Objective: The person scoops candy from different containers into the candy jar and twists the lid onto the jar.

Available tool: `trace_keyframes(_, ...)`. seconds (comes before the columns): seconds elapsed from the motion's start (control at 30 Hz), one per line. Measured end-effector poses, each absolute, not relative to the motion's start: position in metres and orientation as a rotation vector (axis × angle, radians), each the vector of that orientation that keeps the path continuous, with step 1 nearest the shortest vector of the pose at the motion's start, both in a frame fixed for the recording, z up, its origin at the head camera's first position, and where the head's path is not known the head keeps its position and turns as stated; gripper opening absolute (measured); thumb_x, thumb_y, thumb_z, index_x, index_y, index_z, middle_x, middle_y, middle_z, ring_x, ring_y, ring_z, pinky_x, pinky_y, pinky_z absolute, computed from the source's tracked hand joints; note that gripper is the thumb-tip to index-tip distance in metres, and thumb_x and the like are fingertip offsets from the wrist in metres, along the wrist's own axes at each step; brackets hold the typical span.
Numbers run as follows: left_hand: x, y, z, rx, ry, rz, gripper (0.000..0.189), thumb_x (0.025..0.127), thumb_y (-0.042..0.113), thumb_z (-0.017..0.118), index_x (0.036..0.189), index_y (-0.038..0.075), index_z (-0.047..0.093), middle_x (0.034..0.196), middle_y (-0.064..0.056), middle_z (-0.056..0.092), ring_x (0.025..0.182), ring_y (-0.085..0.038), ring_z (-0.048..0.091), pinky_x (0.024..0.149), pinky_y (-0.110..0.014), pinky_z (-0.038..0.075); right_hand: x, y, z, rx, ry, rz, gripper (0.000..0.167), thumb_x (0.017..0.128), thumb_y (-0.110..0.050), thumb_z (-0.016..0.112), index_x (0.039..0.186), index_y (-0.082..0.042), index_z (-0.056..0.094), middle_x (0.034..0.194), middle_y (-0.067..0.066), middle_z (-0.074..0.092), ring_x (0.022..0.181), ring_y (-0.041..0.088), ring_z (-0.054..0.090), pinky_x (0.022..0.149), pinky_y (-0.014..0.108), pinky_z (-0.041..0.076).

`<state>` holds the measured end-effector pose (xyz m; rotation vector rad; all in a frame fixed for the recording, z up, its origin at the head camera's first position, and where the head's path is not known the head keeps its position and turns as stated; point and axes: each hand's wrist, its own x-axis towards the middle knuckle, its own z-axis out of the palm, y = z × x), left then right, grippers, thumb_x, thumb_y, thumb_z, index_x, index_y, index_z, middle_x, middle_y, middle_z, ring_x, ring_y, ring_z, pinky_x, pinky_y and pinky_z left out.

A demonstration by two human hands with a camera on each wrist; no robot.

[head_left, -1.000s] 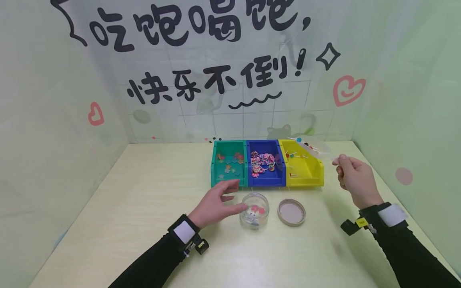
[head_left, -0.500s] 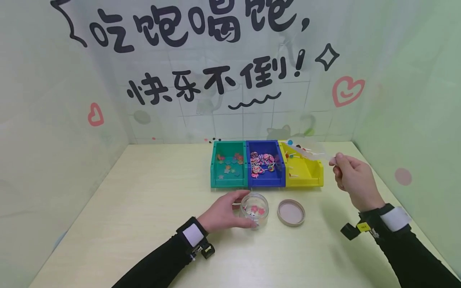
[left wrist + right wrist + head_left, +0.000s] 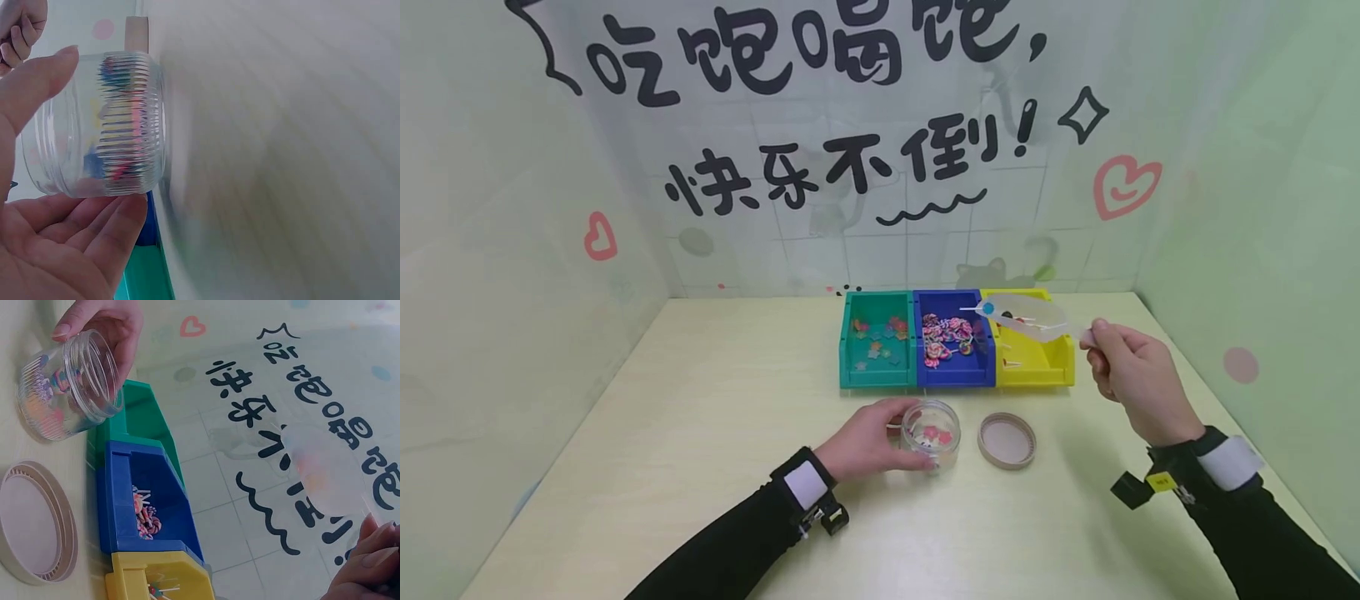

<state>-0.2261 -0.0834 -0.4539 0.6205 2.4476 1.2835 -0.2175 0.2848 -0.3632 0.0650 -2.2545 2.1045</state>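
Jar (image 3: 948, 453) in left fingers (image 3: 892, 407); scoop (image 3: 1042, 308), perhaps with lollipops (image 3: 988, 308), in right fingers (image 3: 1103, 377).

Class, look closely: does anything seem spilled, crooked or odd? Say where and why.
One small thing: on the clear scoop in the right hand, the blue lollipop has its stick jutting past the tip, as if poorly seated. I see no spill.
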Motion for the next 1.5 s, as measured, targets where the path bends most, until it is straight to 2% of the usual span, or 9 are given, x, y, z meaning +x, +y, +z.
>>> trace_keyframes(0.1,-0.226,-0.083,-0.451,0.606,2.447,1.265,0.087,0.087,0.035,0.096,0.158,0.007,0.055,0.143,-0.010,0.069,0.133,-0.030,0.067,0.113,-0.047,0.057,-0.215,0.282,-0.361,0.082,-2.294,2.072,0.034,0.114,-0.043,0.058,0.097,-0.017,0.073,0.074,-0.006,0.057,0.064,0.015,0.046,0.055,0.034,0.030)
trace_keyframes(0.33,-0.227,-0.083,-0.450,0.599,2.446,1.247,0.086,0.088,0.035,0.095,0.159,0.007,0.055,0.145,-0.011,0.069,0.136,-0.032,0.066,0.114,-0.048,0.056,-0.211,0.278,-0.361,0.115,-2.368,2.040,0.035,0.116,-0.040,0.055,0.097,-0.016,0.072,0.074,-0.005,0.056,0.063,0.016,0.045,0.059,0.040,0.025)
trace_keyframes(0.6,-0.227,-0.083,-0.450,0.594,2.440,1.252,0.087,0.088,0.034,0.096,0.159,0.008,0.054,0.145,-0.010,0.068,0.137,-0.032,0.065,0.115,-0.048,0.056,-0.206,0.273,-0.366,0.122,-2.498,1.957,0.036,0.117,-0.042,0.052,0.098,-0.018,0.071,0.075,-0.006,0.055,0.063,0.015,0.045,0.055,0.033,0.032)
trace_keyframes(0.83,-0.227,-0.083,-0.450,0.580,2.431,1.264,0.086,0.088,0.034,0.095,0.159,0.009,0.055,0.146,-0.010,0.068,0.137,-0.032,0.066,0.116,-0.048,0.056,-0.201,0.270,-0.371,0.143,-2.574,1.929,0.035,0.117,-0.040,0.052,0.100,-0.018,0.073,0.077,-0.006,0.056,0.064,0.014,0.045,0.057,0.028,0.038)
trace_keyframes(0.9,-0.227,-0.083,-0.451,0.578,2.425,1.269,0.085,0.088,0.034,0.095,0.159,0.009,0.055,0.146,-0.010,0.068,0.137,-0.032,0.066,0.116,-0.049,0.056,-0.201,0.269,-0.372,0.152,-2.613,1.903,0.036,0.117,-0.041,0.052,0.104,-0.015,0.073,0.078,-0.005,0.056,0.066,0.015,0.046,0.059,0.028,0.039)
trace_keyframes(1.07,-0.227,-0.083,-0.451,0.571,2.407,1.290,0.082,0.089,0.032,0.094,0.159,0.011,0.056,0.145,-0.009,0.068,0.137,-0.032,0.066,0.115,-0.049,0.056,-0.202,0.264,-0.376,0.186,-2.719,1.797,0.047,0.118,-0.040,0.051,0.114,0.003,0.068,0.079,-0.001,0.052,0.070,0.017,0.047,0.059,0.029,0.038)
trace_keyframes(1.13,-0.227,-0.083,-0.451,0.571,2.402,1.297,0.081,0.090,0.031,0.094,0.158,0.011,0.056,0.144,-0.008,0.069,0.137,-0.032,0.066,0.115,-0.049,0.056,-0.203,0.261,-0.378,0.194,-2.763,1.724,0.049,0.118,-0.041,0.051,0.116,0.006,0.067,0.079,0.001,0.052,0.073,0.018,0.048,0.060,0.029,0.039)
trace_keyframes(1.5,-0.228,-0.084,-0.453,0.585,2.402,1.292,0.082,0.089,0.034,0.094,0.158,0.010,0.057,0.142,-0.007,0.070,0.137,-0.031,0.066,0.116,-0.050,0.055,-0.198,0.245,-0.381,0.325,-2.863,1.220,0.038,0.117,-0.037,0.052,0.100,-0.009,0.074,0.070,0.000,0.047,0.065,0.017,0.043,0.057,0.030,0.034)
